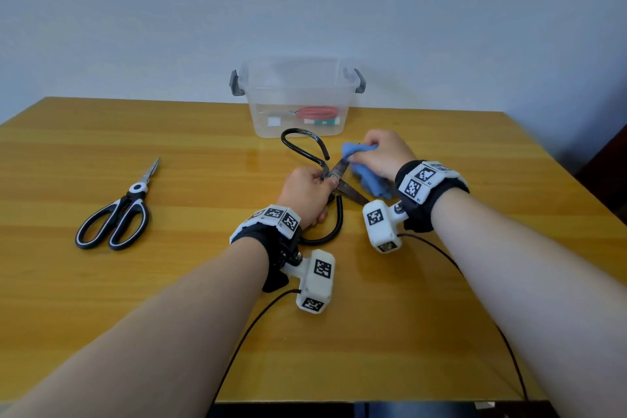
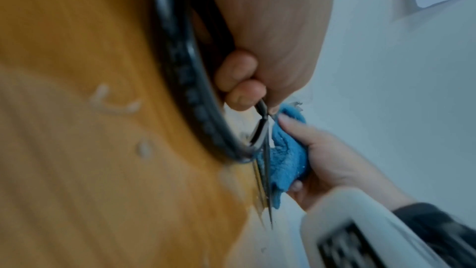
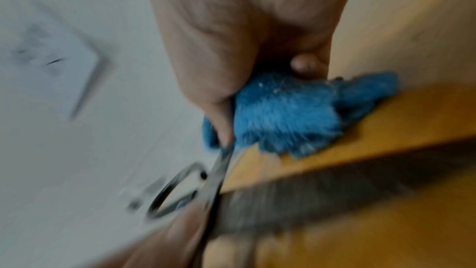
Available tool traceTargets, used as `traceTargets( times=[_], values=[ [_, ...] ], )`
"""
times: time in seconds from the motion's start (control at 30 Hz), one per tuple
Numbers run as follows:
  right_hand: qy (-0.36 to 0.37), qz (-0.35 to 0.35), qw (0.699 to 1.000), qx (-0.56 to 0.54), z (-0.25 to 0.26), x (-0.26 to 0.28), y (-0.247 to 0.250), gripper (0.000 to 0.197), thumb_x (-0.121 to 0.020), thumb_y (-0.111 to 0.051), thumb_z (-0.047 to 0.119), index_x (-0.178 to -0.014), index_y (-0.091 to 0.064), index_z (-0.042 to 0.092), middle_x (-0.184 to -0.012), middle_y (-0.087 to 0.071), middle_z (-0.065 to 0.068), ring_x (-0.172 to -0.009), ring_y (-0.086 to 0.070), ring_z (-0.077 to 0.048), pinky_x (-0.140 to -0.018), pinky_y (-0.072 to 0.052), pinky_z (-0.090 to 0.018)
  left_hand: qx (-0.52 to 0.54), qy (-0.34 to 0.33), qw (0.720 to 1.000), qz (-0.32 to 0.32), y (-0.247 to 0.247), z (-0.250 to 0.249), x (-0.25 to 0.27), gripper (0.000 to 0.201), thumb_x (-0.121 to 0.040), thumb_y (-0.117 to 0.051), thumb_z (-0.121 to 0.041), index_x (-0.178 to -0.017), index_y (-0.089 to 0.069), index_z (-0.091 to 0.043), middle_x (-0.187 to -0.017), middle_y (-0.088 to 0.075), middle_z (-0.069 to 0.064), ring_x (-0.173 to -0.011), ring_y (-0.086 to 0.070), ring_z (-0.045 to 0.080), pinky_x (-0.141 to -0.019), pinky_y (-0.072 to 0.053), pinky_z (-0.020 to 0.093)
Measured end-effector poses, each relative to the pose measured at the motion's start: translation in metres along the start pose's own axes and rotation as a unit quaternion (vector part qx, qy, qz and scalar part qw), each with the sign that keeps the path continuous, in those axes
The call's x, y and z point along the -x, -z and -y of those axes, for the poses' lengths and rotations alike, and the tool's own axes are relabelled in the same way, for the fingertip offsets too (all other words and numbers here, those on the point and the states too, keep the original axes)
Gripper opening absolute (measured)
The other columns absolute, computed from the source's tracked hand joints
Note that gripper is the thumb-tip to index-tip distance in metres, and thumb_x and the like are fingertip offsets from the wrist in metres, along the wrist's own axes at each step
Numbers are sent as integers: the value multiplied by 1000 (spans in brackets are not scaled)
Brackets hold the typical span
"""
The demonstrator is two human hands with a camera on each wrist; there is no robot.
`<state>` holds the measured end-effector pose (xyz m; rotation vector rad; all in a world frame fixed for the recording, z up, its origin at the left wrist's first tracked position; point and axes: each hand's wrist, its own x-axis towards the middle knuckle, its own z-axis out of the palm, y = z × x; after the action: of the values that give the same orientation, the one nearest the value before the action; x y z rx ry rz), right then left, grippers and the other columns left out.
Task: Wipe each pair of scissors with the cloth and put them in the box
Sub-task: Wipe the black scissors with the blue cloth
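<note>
Large black-handled iron scissors (image 1: 305, 149) stand spread open over the table's middle, in front of the clear box (image 1: 298, 98). My left hand (image 1: 307, 195) grips them near the pivot (image 2: 262, 117), one handle loop (image 2: 190, 80) running under my palm. My right hand (image 1: 380, 154) holds a bunched blue cloth (image 1: 368, 176) against one blade (image 3: 219, 168); the cloth (image 2: 285, 160) covers that blade's outer part (image 3: 280, 117). The other blade (image 1: 354, 193) points toward my right wrist. A second pair with black-and-white handles (image 1: 117, 215) lies shut on the table at the left.
The clear box has grey latches (image 1: 236, 82) and holds red-handled scissors (image 1: 315, 112) and a small white-and-green item. It stands at the table's far edge by the wall. Wrist camera cables (image 1: 258, 319) trail over the wooden table (image 1: 135, 299) toward me.
</note>
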<state>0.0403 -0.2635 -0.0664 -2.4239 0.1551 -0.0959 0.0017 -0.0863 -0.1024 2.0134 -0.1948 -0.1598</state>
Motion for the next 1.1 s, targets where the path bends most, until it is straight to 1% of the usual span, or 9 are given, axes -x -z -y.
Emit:
traceTargets(
  times=[0.1, 0.17, 0.27, 0.4, 0.47, 0.57, 0.67, 0.83, 1.1],
  values=[
    [-16, -70, 997, -5, -1, -4, 14, 18, -87, -74, 28, -89, -58, 19, -80, -59, 4, -75, -57, -19, -56, -43, -28, 10, -1, 1000, -8, 0, -3, 3, 24, -106, -55, -26, -97, -63, -4, -44, -48, 3, -24, -38, 10, -32, -29, 16],
    [3, -45, 999, -22, 7, 0, 18, 18, -87, -74, 27, -98, -61, 22, -86, -60, 3, -72, -60, -20, -50, -50, -31, 26, 0, 1000, -16, 2, -4, 5, 22, -106, -55, -25, -102, -63, -4, -43, -47, 1, -24, -38, 9, -31, -28, 15],
    [53, 3, 998, -27, 15, 13, 20, 17, -83, -76, 24, -96, -66, 27, -92, -68, -5, -75, -67, -27, -50, -56, -36, 25, -6, 1000, -16, 1, -3, 4, 25, -106, -54, -24, -90, -62, -7, -42, -46, 0, -24, -39, 9, -31, -28, 16],
    [128, 74, 987, 58, 15, 26, 12, 20, -83, -72, 18, -94, -72, 35, -98, -66, 15, -100, -63, -16, -74, -51, -27, 22, -7, 1000, -16, 0, 0, 3, 27, -105, -54, -24, -80, -58, -15, -41, -48, 3, -26, -40, 13, -33, -31, 18],
    [147, 102, 981, 71, 15, 29, 11, 25, -87, -70, 23, -106, -75, 39, -101, -61, 24, -104, -57, -7, -87, -46, -27, 21, -3, 1000, -17, 1, 1, 2, 28, -105, -53, -24, -79, -57, -17, -40, -50, 4, -27, -40, 15, -34, -32, 19],
    [143, 137, 978, 61, 17, 29, 16, 27, -91, -72, 32, -118, -74, 34, -111, -64, 21, -107, -55, -2, -82, -38, -15, 20, -4, 1000, -12, 1, 1, 1, 26, -105, -53, -23, -81, -58, -14, -41, -50, 5, -28, -41, 16, -33, -32, 19],
    [134, 172, 974, 60, 20, 26, 21, 27, -90, -73, 39, -117, -75, 34, -116, -67, 18, -105, -57, -1, -87, -41, -19, 17, -2, 1000, -7, 1, 0, 2, 26, -105, -54, -23, -82, -59, -11, -43, -51, 7, -28, -41, 16, -33, -33, 20],
    [130, 135, 977, 98, 21, 19, 7, 10, -89, -75, 21, -99, -77, 20, -87, -59, 20, -74, -52, -1, -61, -35, -19, -4, 0, 1000, -7, 0, 2, -1, 28, -104, -54, -21, -78, -56, -11, -42, -52, 6, -27, -41, 15, -33, -33, 20],
    [77, 105, 991, 35, 11, 1, 1, 6, -87, -78, 21, -88, -72, 20, -89, -64, 10, -79, -60, -12, -56, -45, -25, 5, 4, 1000, -9, -2, 6, -4, 30, -106, -53, -23, -79, -57, -9, -40, -50, 5, -27, -40, 16, -33, -32, 20]
  ],
)
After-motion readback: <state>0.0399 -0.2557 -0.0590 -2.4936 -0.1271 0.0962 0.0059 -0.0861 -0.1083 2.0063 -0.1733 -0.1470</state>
